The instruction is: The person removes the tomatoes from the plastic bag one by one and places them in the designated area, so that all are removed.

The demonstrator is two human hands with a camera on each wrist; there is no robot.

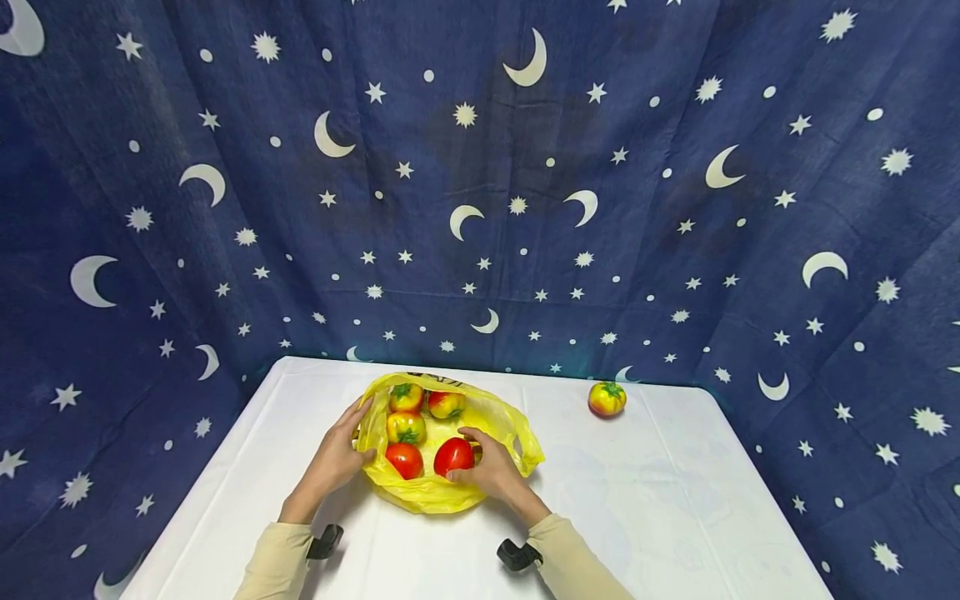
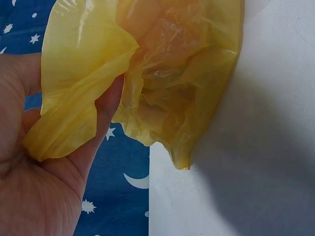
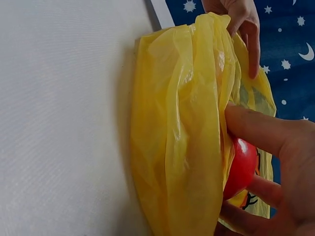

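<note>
A yellow plastic bag point(image 1: 427, 498) lies on the table with its mouth spread wide. My left hand point(image 1: 336, 457) holds the bag's left rim, thumb on the inner side and fingers outside; in the left wrist view a fold of the bag point(image 2: 78, 88) passes between them. Inside the bag's mouth, my right hand point(image 1: 497, 468) grips a red tomato point(image 1: 453, 457), also visible between thumb and fingers in the right wrist view. Beside it in the bag sit another red tomato point(image 1: 404, 460) and several yellow-red ones with green leafy tops, such as the tomato point(image 1: 407, 427) near the left rim.
One more yellow-red tomato point(image 1: 607, 400) stands on the white table point(image 1: 645, 500) near its far edge, right of the bag. A dark blue curtain point(image 1: 480, 183) with moons and stars hangs behind and on both sides.
</note>
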